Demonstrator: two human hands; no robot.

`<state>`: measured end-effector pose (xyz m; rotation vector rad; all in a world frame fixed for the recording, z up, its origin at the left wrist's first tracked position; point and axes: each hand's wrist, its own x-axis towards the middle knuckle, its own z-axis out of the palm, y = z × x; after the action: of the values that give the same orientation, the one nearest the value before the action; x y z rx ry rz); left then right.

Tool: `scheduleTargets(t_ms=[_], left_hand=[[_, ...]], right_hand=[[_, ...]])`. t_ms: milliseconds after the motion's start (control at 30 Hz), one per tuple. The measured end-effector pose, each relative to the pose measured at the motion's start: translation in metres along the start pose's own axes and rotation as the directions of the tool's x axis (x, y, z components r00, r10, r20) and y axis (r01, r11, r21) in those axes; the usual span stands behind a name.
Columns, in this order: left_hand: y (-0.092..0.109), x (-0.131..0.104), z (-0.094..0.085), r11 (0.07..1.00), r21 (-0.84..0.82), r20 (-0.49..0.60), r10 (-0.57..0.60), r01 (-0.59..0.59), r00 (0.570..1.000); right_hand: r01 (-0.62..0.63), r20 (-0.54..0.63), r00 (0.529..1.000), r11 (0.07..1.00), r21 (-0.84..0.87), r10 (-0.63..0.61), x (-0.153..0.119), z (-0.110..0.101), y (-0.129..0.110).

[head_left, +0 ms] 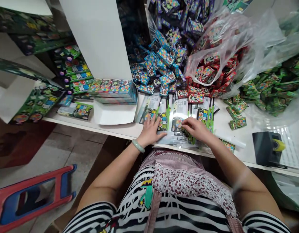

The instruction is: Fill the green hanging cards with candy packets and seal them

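Clear plastic bags with black-and-green printing (180, 111) lie in an overlapping layer along the table's front edge. My left hand (150, 131), with a green bangle at the wrist, rests flat on them, fingers spread. On the right side of the same layer, my right hand (195, 127) has thumb and fingertips drawn together at a bag's surface; the exact grip is small in the view. Just beyond the bags lie small red packets (195, 94) and blue packets (165, 56) in heaps.
A white open box (115, 115) holds stacked colourful packs to the left, beside printed display boxes (76, 72). Green packets (270, 84) lie at the right, near a black tape dispenser (265, 149). A red-and-blue stool (37, 195) stands on the floor at left.
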<state>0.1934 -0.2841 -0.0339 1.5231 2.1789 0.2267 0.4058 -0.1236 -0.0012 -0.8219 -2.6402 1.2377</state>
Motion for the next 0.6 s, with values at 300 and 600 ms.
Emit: scheduleTargets(t_ms=[300, 600], left_hand=[[0.027, -0.024, 0.016, 0.956, 0.061, 0.065, 0.282, -0.286, 0.957], [0.022, -0.019, 0.026, 0.933, 0.011, -0.018, 0.359, -0.359, 0.933]], right_hand=[[0.032, -0.001, 0.999, 0.884, -0.467, -0.036, 0.112, 0.033, -0.035], [-0.071, 0.025, 0.993, 0.777, -0.625, 0.112, 0.13, 0.044, -0.045]])
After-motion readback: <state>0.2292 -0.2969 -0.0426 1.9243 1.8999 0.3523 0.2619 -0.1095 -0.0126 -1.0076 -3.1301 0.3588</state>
